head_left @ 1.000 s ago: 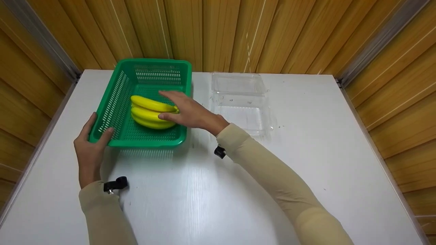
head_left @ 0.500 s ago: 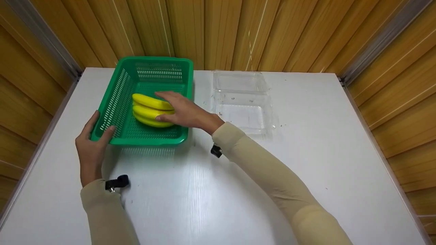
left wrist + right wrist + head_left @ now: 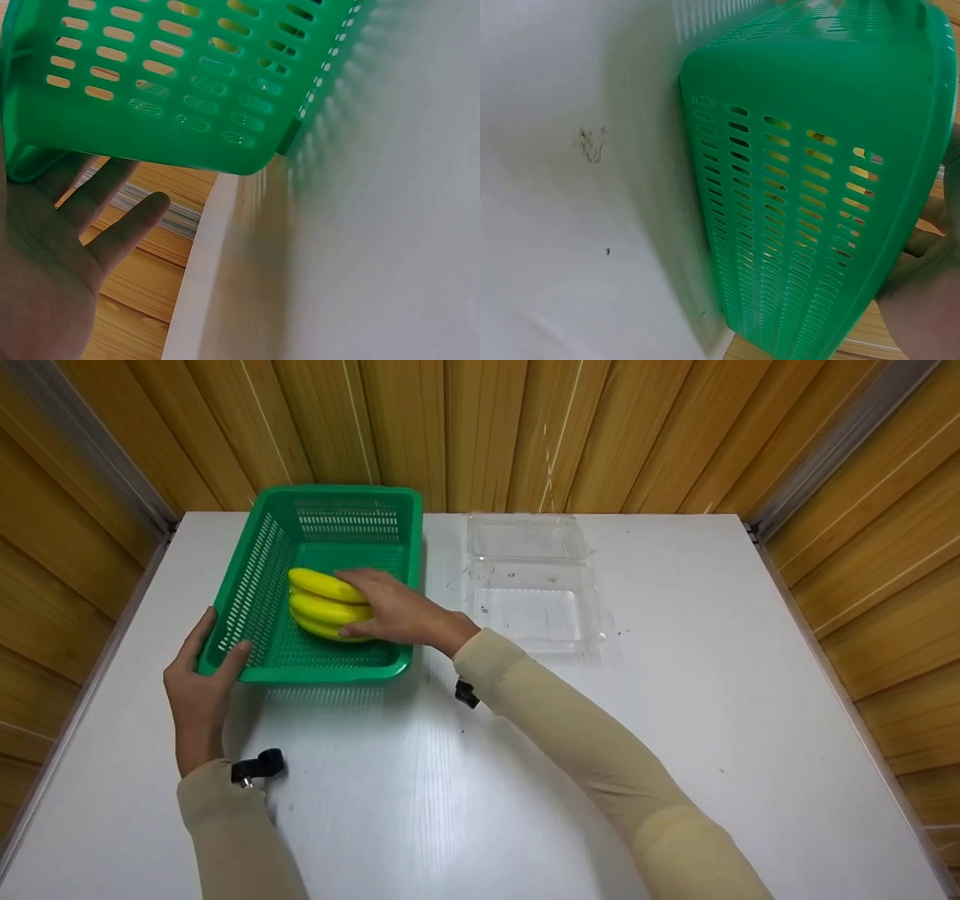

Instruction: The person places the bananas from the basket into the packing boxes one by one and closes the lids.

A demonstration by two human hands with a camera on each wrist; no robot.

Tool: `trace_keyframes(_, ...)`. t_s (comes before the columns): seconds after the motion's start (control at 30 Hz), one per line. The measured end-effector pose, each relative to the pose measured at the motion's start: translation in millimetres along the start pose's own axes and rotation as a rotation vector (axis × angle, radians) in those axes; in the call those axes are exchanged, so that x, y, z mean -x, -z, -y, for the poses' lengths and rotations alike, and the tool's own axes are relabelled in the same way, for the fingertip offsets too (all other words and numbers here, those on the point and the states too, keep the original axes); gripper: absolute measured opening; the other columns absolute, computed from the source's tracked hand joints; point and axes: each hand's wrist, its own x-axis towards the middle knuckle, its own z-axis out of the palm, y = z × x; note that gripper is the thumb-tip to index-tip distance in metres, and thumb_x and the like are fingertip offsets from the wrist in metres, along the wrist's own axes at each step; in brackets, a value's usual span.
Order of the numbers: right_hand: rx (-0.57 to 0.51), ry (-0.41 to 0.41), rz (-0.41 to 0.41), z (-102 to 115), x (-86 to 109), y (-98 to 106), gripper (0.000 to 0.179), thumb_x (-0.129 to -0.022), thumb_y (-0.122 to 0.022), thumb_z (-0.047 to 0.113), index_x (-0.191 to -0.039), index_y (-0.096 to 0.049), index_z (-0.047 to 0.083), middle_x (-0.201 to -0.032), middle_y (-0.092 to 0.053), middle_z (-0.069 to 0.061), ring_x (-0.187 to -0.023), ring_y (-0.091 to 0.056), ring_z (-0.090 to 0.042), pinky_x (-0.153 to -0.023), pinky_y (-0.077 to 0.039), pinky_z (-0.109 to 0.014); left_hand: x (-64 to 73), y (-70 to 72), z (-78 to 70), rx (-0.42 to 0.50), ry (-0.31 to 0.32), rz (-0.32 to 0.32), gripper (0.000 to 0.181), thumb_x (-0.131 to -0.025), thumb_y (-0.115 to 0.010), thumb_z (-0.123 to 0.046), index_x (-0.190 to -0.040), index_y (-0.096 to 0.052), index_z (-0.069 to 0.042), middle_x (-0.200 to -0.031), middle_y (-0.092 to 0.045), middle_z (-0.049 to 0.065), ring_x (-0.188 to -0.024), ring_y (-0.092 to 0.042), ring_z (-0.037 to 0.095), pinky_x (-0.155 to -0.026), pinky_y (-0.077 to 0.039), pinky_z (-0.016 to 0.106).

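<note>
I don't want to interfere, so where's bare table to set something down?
On the white table, the widest bare patch is right of the clear container and right sleeve. Another lies between that and the left sleeve, in front of the green basket. The basket is crowded: left hand on its near left corner, right hand holding bananas inside.

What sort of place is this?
Probably a small purpose-built workstation or recording booth, though the frames don't confirm its use: a white table enclosed by wood-look panels, grey metal strips in the corners, and a small black device on each wrist.
</note>
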Motion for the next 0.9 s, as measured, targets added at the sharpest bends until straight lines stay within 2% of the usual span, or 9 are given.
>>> trace_keyframes(0.4, 0.058, -0.030, 0.004, 0.8, -9.5, -4.8, 0.084, -0.101, -0.075, 0.040, -0.168, -0.031, 0.018, -0.171, -0.031, 0.000, -0.150, -0.033, -0.014, -0.123, -0.027, -0.026, 0.6, 0.8, -1.2, 0.042, 0.029, 0.004, 0.065, -0.098, -0.078, -0.025, -0.157, -0.053, -0.031, -0.164, -0.046, -0.005, -0.150, -0.042, 0.015, -0.121, -0.037, 0.034)
trace_keyframes(0.63, 0.143, 0.007, -0.019, -2.1, -16.5, -8.5, 0.082, -0.101, -0.076, 0.037, -0.166, -0.034, 0.013, -0.166, -0.039, -0.005, -0.143, -0.041, -0.018, -0.121, -0.031, -0.030, -0.7, 0.1, 0.2, -0.015, -0.006, -0.011, 0.065, -0.098, -0.077, -0.023, -0.158, -0.053, -0.028, -0.163, -0.047, -0.003, -0.149, -0.045, 0.019, -0.118, -0.041, 0.036)
trace_keyframes(0.9, 0.162, -0.029, -0.009, -3.1, -19.1, -9.1, 0.082, -0.100, -0.075, 0.040, -0.167, -0.033, 0.017, -0.168, -0.037, -0.002, -0.144, -0.040, -0.016, -0.122, -0.030, -0.031, 0.2, 0.6, 0.5, -0.009, 0.010, -0.007, 0.064, -0.098, -0.078, -0.028, -0.157, -0.053, -0.032, -0.163, -0.047, -0.006, -0.149, -0.044, 0.018, -0.118, -0.040, 0.036)
